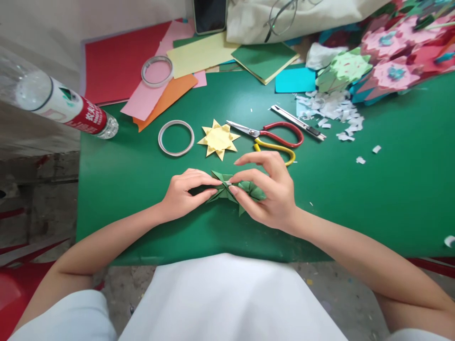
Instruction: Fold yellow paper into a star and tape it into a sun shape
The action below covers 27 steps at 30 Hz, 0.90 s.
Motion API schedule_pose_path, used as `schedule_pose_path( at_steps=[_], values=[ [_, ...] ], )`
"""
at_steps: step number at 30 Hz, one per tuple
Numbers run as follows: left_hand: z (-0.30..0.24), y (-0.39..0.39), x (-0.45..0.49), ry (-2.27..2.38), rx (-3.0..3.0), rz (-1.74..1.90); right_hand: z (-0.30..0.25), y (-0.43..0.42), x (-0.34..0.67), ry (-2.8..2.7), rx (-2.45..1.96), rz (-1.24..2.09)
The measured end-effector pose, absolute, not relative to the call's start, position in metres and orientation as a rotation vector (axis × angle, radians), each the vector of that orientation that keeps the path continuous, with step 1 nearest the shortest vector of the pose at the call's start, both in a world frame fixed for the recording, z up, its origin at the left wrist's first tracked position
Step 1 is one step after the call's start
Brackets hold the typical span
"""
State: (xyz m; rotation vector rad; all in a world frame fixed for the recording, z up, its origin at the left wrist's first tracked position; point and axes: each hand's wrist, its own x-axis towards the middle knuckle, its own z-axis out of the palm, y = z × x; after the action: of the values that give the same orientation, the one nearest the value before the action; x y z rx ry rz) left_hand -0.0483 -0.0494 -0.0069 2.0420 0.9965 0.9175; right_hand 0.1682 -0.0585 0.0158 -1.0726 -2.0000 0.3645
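A folded green paper piece (245,190) with several pointed tips lies on the green table (355,203) near its front edge. My left hand (185,192) presses down on its left side with the fingers closed together. From the right, my right hand (268,189) pinches the paper at its middle with thumb and forefinger, the other fingers raised. A yellow folded paper star (218,139) sits just beyond the hands.
Red-and-yellow-handled scissors (273,137) and a utility knife (298,123) lie beyond the hands. Two tape rings (176,138) (157,71), coloured paper sheets (199,54), white scraps (334,111), paper flowers (384,61), a phone (209,15) and a bottle (67,106) surround them.
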Motion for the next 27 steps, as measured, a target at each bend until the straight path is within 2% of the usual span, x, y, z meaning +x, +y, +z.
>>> schedule_pose_path(
  at_steps=[4, 7, 27],
  values=[
    [-0.007, -0.054, -0.047, 1.119, 1.948, 0.943, 0.023, -0.062, 0.165, -1.879, -1.250, 0.638],
    [-0.009, -0.058, -0.045, 1.154, 1.888, 0.957, 0.023, -0.065, 0.160, -1.852, -1.331, 0.726],
    [-0.014, -0.067, -0.038, 1.053, 1.585, 1.039, 0.014, -0.065, 0.146, -1.796, -1.448, 0.697]
  ],
)
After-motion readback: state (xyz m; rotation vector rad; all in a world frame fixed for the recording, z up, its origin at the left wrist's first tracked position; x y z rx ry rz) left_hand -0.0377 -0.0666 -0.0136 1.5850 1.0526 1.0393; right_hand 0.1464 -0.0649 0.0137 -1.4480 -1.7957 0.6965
